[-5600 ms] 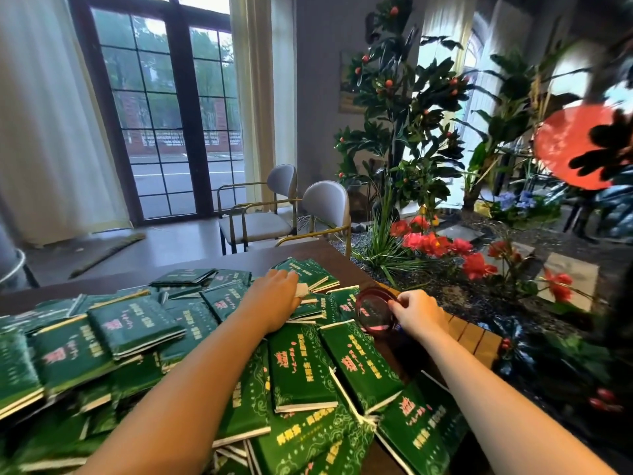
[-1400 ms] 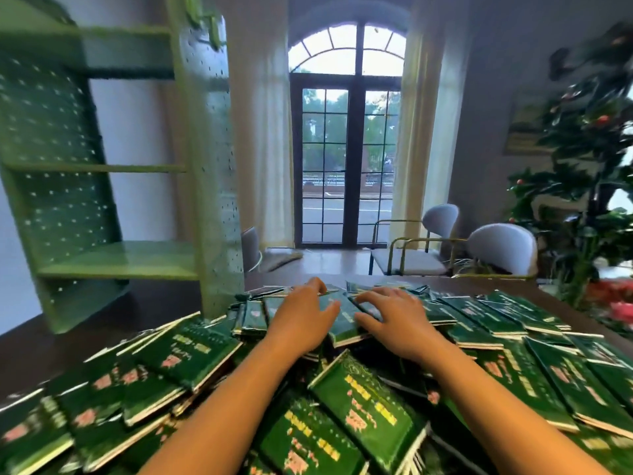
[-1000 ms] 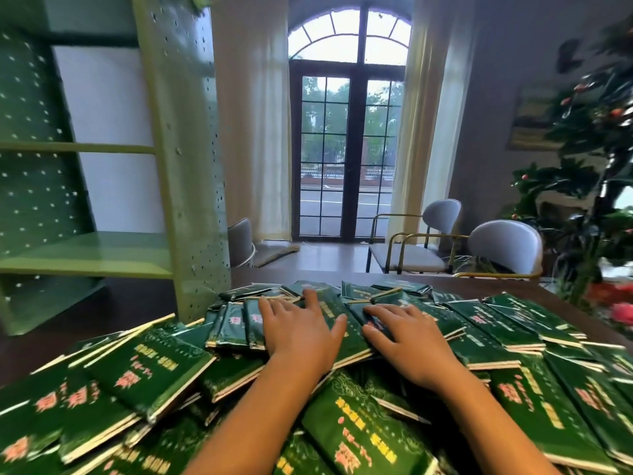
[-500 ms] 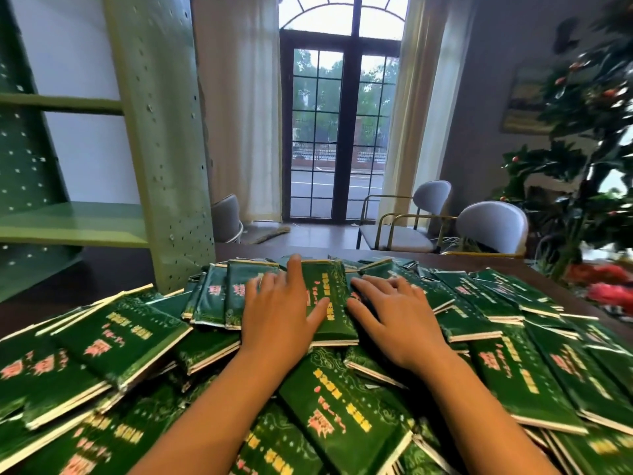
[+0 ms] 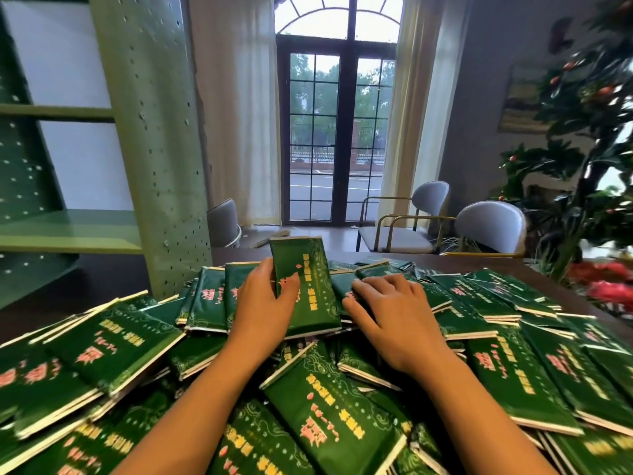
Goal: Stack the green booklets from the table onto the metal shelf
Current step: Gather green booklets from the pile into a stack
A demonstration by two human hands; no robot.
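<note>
Centre frame, atop the pile on the bench: left hand clamps a booklet by its left edge, long axis running up-frame. Right hand rests just right of it, fingers straight and apart. Shelf stands at left, nearer the left hand.

glossy paper booklets, perforated matt metal shelf

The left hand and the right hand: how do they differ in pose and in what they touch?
The left hand grips one tilted booklet, thumb on its cover; the right hand presses flat on the pile. The left hand's fingers curl; the right hand's lie nearly straight. Both reach over the pile.
</note>
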